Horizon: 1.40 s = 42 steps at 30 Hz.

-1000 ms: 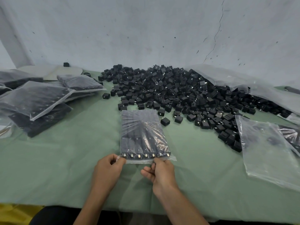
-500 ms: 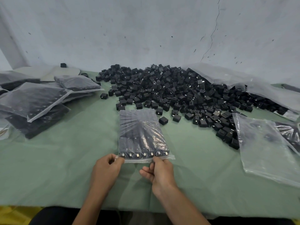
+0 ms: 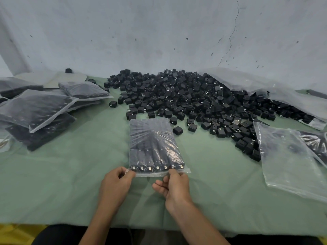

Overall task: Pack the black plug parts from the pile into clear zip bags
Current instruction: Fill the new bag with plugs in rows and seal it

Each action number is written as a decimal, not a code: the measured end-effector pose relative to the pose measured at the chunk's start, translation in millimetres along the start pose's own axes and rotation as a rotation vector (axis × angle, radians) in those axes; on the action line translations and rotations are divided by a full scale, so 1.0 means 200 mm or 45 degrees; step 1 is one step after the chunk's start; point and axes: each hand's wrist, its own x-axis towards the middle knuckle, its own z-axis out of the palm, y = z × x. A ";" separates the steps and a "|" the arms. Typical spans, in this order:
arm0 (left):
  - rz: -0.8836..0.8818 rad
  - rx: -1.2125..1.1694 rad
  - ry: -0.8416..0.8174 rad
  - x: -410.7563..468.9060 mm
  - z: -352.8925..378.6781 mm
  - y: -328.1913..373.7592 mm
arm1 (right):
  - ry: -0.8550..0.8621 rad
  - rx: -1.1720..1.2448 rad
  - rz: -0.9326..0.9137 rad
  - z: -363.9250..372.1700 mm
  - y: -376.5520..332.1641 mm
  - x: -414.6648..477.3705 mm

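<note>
Head view looks down at your two hands on a green cloth. Your left hand pinches the near left corner of a clear zip bag, with thumb and fingers curled on the plastic edge. Your right hand pinches the same near edge, further to the right. The bag lies flat on the cloth right in front of you, and it is full of black plug parts in rows. Little metal bits show on the row nearest your hands. You cannot tell from here if the zip is closed.

Behind the bag is the big pile of black plug parts, spread wide across the cloth up to the back wall. One loose plug part sits alone just beside the right side of the bag. A big plastic sack lies over the back right of the pile. On your right, flat clear bags lie on the cloth at the edge of the pile. On your left, packed bags, dark with parts, are stacked on each other, well apart from the bag you hold. A pale board lies behind them
</note>
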 end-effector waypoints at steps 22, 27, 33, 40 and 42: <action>0.028 0.034 0.030 0.02 0.02 -0.03 | 0.032 0.032 0.022 0.00 -0.02 -0.01; 0.027 0.015 0.025 0.02 0.01 -0.03 | 0.064 0.062 -0.005 0.01 -0.03 -0.01; 0.054 -0.001 0.008 0.01 0.01 -0.02 | 0.067 0.059 0.012 0.01 -0.04 -0.02; 0.045 -0.022 -0.016 0.01 0.00 0.00 | 0.033 0.014 0.050 -0.08 -0.12 0.00; 0.041 -0.007 -0.017 0.01 0.01 0.00 | 0.030 -0.025 0.030 -0.11 -0.14 0.01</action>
